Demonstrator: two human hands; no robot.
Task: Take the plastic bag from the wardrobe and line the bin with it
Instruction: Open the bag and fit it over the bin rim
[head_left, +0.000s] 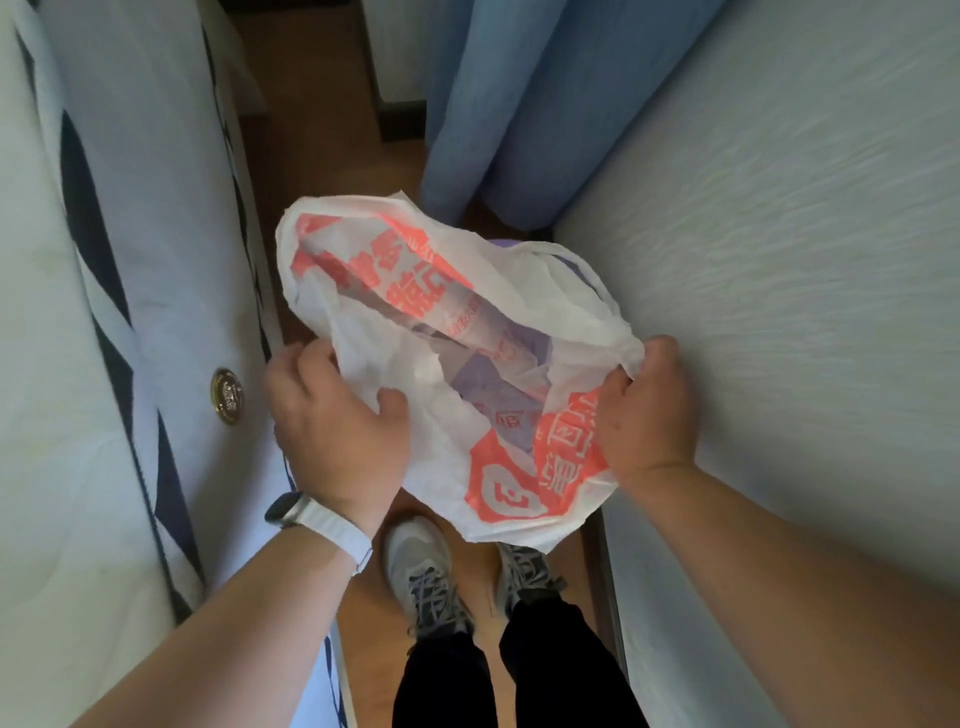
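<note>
A white plastic bag (415, 312) with orange-red print hangs open in front of me, its mouth spread wide. My left hand (337, 426) grips the bag's near left edge, thumb on the plastic. My right hand (644, 415) is closed on the bag's right edge. Through the thin plastic and at its far rim I see a lilac bin (501, 243) directly beneath the bag; most of the bin is hidden by the bag.
A mattress (104, 312) with a white and dark patterned cover stands close on the left. A pale wall or panel (779, 312) runs along the right. Blue curtains (519, 104) hang ahead. My two shoes (421, 571) stand on the narrow wooden floor.
</note>
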